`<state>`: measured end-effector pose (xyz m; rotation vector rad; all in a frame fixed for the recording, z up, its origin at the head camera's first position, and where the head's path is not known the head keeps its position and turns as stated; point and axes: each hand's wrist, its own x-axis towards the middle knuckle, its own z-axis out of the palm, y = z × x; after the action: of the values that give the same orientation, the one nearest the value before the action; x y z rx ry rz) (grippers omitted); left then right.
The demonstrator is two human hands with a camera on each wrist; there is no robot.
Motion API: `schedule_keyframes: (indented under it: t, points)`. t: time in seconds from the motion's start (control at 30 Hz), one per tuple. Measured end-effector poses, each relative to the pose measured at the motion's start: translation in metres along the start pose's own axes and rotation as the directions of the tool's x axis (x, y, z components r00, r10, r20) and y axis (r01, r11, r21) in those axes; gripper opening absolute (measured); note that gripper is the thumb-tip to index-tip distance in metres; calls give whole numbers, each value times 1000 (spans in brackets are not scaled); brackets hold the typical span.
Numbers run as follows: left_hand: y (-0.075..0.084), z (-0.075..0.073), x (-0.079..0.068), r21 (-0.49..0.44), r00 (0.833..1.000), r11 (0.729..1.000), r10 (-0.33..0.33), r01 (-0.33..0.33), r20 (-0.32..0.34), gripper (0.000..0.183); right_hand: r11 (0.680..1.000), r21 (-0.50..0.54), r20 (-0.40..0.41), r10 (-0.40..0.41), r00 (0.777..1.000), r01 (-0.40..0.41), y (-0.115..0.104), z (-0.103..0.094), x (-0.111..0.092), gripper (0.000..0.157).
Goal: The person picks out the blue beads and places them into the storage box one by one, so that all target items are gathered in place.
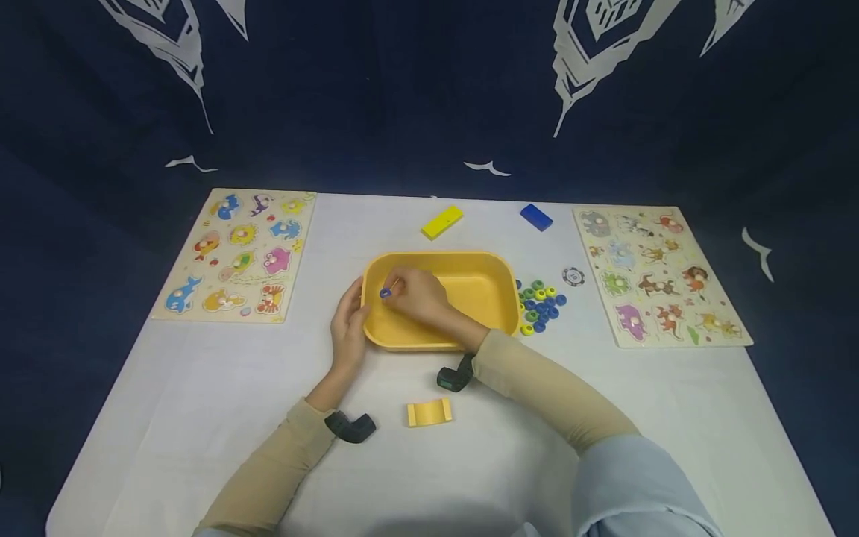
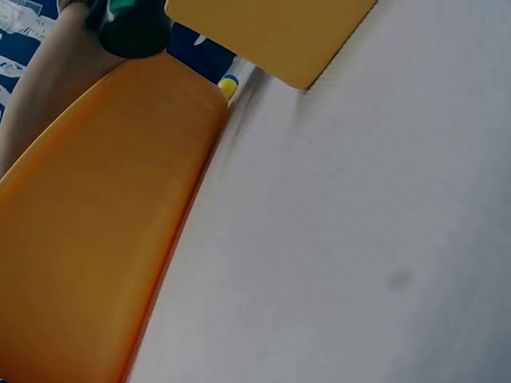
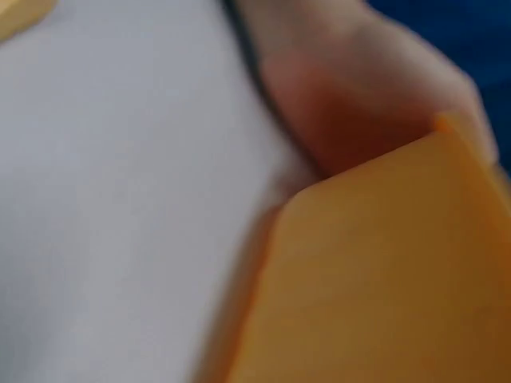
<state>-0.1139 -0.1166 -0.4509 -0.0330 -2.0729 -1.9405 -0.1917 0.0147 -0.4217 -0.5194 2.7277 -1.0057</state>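
Note:
My right hand point(image 1: 419, 298) is over the left part of a yellow tray point(image 1: 479, 283) and pinches a small blue bead point(image 1: 385, 293) between thumb and fingertips. At the tray's left end, my left hand point(image 1: 349, 332) rests against the outer wall, its fingers fairly straight and the thumb by the rim. Loose blue, green and yellow beads point(image 1: 542, 306) lie on the table just right of the tray. The tray wall point(image 2: 96, 215) fills much of the left wrist view and hides that hand's fingers. In the blurred right wrist view, the tray point(image 3: 375, 271) hides the bead.
A curved yellow block point(image 1: 429, 412) lies between the forearms. Behind the tray are a yellow block point(image 1: 442, 222) and a blue block point(image 1: 536, 217). A round patterned chip point(image 1: 573, 277) lies beyond the beads. Animal puzzle boards flank the table, one left point(image 1: 235, 257), one right point(image 1: 661, 276).

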Motion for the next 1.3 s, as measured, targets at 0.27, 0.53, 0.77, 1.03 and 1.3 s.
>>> schedule_keyframes:
  t: [0.27, 0.53, 0.77, 1.03, 1.3]
  points:
    - [2, 0, -1, 24, 1000, 1000, -7, 7, -3, 46, 998, -66, 139, 9, 990, 1, 1, 13, 5, 15]
    - [0, 0, -3, 38, 1000, 999, -30, 30, -6, 45, 995, 89, 0, -54, 999, 54, 9, -10, -18, 33]
    - [1, -1, -2, 32, 1000, 999, -16, 17, -12, 45, 975, 135, -363, -116, 925, 175, 55, -78, -67, 37]
    - [1, -3, 0, 17, 1000, 1000, -9, 10, -16, 46, 971, 229, -619, 196, 761, -64, 173, -108, -101, 37]
    - [1, 1, -1, 17, 1000, 1000, -16, 16, -4, 45, 927, 246, -515, 374, 772, -285, 189, -110, -123, 36]
